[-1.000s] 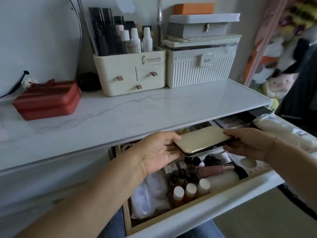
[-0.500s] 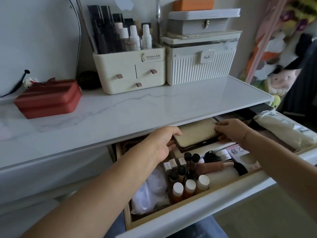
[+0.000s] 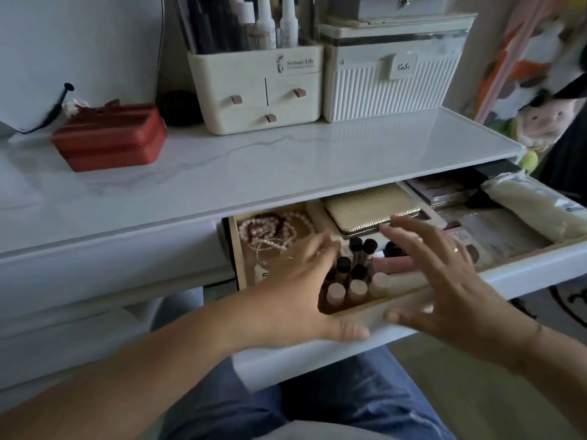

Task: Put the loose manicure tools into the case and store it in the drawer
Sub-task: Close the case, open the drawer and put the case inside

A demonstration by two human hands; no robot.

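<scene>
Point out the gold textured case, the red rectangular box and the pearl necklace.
gold textured case (image 3: 370,206), head view, centre of lid.
red rectangular box (image 3: 111,150), head view, front wall.
pearl necklace (image 3: 263,228), head view, coiled strands.

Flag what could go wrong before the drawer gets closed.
1. The gold case sits high at the back of the drawer, close under the tabletop; it may catch when the drawer slides in.
2. The left hand and right hand, both open, hover over the upright bottles; a brush could topple them.
</scene>
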